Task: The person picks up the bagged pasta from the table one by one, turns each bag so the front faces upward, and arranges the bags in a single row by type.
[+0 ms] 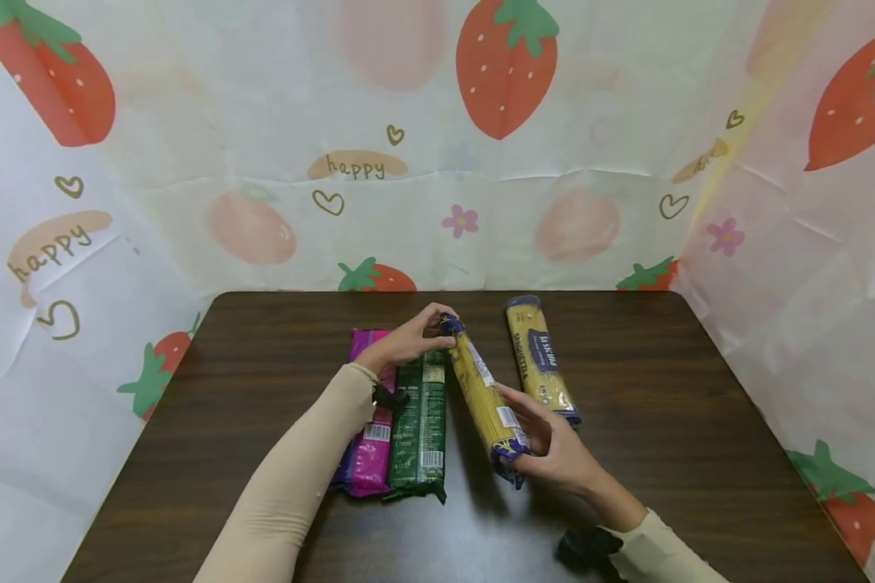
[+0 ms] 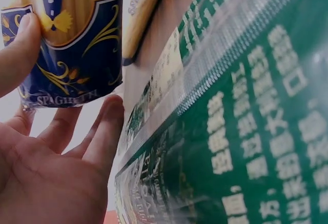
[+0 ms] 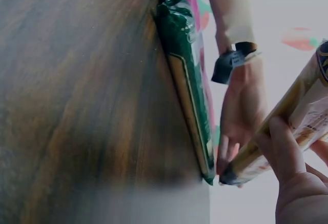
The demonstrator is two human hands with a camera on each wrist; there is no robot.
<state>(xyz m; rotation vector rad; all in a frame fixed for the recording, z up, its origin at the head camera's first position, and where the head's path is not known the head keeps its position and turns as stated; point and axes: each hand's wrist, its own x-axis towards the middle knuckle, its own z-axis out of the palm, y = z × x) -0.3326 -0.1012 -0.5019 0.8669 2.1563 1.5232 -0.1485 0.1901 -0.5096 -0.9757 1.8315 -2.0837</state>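
Both hands hold a yellow spaghetti pack (image 1: 479, 387) with dark blue ends, tilted above the table. My left hand (image 1: 407, 338) pinches its far end; in the left wrist view the thumb lies on the blue end of the wrapper (image 2: 77, 62) and the fingers are behind and below it. Near the other end, my right hand (image 1: 560, 445) grips the pack's side between thumb and fingers. Just left of it lies a green spaghetti pack (image 1: 417, 429), with a pink pack (image 1: 372, 463) beside that, partly covered by the left forearm.
Another yellow spaghetti pack (image 1: 535, 356) lies to the right, its near end close to the right hand. A blue edge (image 1: 341, 474) shows beside the pink pack. The dark wooden table (image 1: 663, 389) meets a strawberry-printed cloth (image 1: 423, 243) at the back and sides.
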